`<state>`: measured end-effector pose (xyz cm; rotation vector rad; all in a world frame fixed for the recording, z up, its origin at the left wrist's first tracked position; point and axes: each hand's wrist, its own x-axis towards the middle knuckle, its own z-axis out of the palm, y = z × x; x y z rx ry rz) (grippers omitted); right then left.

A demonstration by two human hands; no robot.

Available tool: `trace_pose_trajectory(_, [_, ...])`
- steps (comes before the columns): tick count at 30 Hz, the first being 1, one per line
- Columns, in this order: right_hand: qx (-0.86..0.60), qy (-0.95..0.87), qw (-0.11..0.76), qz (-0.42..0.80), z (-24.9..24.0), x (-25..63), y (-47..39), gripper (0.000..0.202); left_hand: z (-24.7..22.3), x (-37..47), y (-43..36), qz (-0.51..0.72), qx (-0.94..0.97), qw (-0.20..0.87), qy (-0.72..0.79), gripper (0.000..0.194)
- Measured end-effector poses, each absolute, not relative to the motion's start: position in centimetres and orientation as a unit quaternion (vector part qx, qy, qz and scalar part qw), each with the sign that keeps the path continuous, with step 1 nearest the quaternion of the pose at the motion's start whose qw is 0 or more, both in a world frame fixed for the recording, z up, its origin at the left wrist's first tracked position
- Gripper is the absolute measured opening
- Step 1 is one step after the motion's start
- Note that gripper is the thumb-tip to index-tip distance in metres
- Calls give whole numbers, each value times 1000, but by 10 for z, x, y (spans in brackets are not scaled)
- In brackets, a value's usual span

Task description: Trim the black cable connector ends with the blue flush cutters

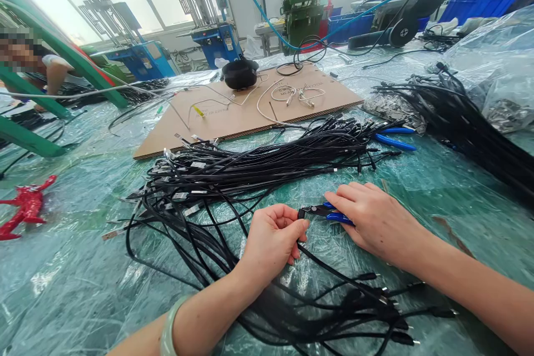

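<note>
Between thumb and fingers, my left hand [273, 233] pinches a black cable [334, 273] close to its connector end. My right hand [375, 219] is closed around the blue handles of small flush cutters [334, 214]. The cutters' dark jaws reach the connector at my left fingertips; whether they touch it I cannot tell. Beneath both hands, a loose bunch of black cables [308, 311] spreads toward me, with plugs at the right. Behind my hands lies a thick bundle of black USB cables [250, 161], its metal plugs toward the left.
Cardboard sheets [250, 114] hold a black bowl-like container [240, 74] and pale cables. Blue-handled pliers [396, 142] lie by the bundle's right end. More black cables [471, 128] are at the right. A red figure [29, 208] sits left. Another person [45, 69] works at far left.
</note>
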<state>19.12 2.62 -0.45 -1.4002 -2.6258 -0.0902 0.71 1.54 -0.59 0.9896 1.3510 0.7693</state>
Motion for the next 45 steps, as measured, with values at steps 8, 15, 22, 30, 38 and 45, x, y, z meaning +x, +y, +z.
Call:
trace_pose_trajectory(8, [-471,-879,77,-2,-6,192,27,26,-7,6,15,329,436,606,579,15])
trace_pose_trajectory(15, [-482,-873,71,24,-6,194,27,27,-5,8,15,325,436,605,581,15])
trace_pose_trajectory(22, [-488,-869,80,22,-5,196,28,25,-5,7,15,318,437,601,589,14])
trace_pose_trajectory(30, [-468,-878,98,-3,-4,195,25,27,-6,8,15,320,437,602,587,14])
trace_pose_trajectory(38, [-468,-879,88,-8,-2,192,27,26,-6,7,15,326,433,603,585,15])
trace_pose_trajectory(45, [-466,-881,78,-4,-3,194,26,23,-5,9,15,328,437,599,585,14])
